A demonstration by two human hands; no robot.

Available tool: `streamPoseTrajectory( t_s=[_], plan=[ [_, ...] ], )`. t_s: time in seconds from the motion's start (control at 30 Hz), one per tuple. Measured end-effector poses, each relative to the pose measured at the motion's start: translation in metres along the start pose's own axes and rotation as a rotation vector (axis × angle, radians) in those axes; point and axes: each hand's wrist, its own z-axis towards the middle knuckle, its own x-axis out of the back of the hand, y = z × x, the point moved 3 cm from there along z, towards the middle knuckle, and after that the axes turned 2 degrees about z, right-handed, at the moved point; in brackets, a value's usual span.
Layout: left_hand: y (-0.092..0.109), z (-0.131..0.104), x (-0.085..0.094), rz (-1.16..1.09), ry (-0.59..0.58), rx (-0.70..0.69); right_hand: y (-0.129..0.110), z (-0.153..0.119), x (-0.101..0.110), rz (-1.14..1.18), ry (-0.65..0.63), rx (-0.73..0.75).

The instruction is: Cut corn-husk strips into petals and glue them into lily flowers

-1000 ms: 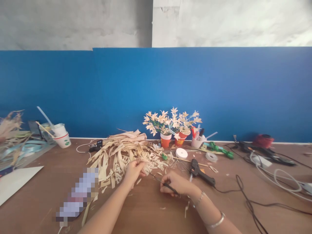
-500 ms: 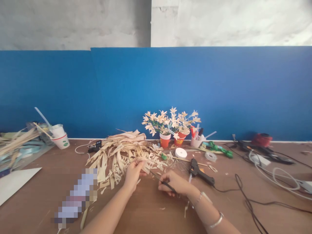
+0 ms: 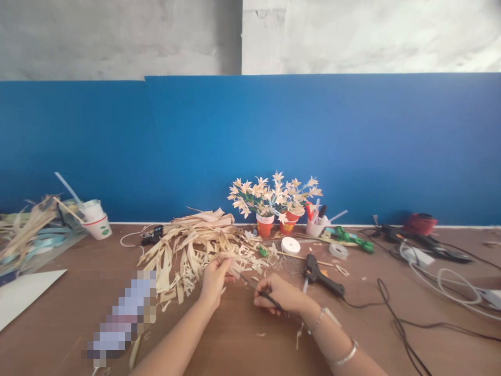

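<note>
My left hand (image 3: 214, 279) pinches a pale piece of dried husk (image 3: 235, 270) between thumb and fingers, at the front right of a heap of dried husk strips (image 3: 188, 245). A pair of scissors (image 3: 268, 298) with dark handles is in my right hand (image 3: 279, 295), fingers closed through the loops. Its thin blades point left, their tips at the husk piece; I cannot tell whether they touch it. Small cut scraps lie on the brown table (image 3: 235, 334) beneath and around my hands.
Two red cups (image 3: 265, 226) hold husk flowers (image 3: 276, 193) at the back. A white tape roll (image 3: 290, 245), a black glue gun (image 3: 323, 279) and a cup of pens (image 3: 314, 228) stand right of the heap. Cables (image 3: 399, 324) cross the right side. A blurred-out object (image 3: 121, 318) lies front left.
The scissor blades have come slightly closer to the husk piece, which now shows narrower in my left hand. Both hands stay almost in place.
</note>
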Motion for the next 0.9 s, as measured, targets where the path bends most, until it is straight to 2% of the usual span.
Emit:
streamPoseTrajectory(
  t_s=[0.33, 0.5, 0.9],
  plan=[
    [0.0, -0.004, -0.005, -0.152, -0.042, 0.018, 0.002, 0.005, -0.004, 0.091, 0.041, 0.029],
    [-0.001, -0.006, -0.007, -0.153, -0.076, 0.015, 0.003, 0.006, -0.005, 0.086, 0.048, 0.032],
    [-0.004, -0.005, -0.008, -0.187, -0.069, 0.002, 0.003, 0.009, -0.006, 0.087, 0.061, 0.062]
  ],
)
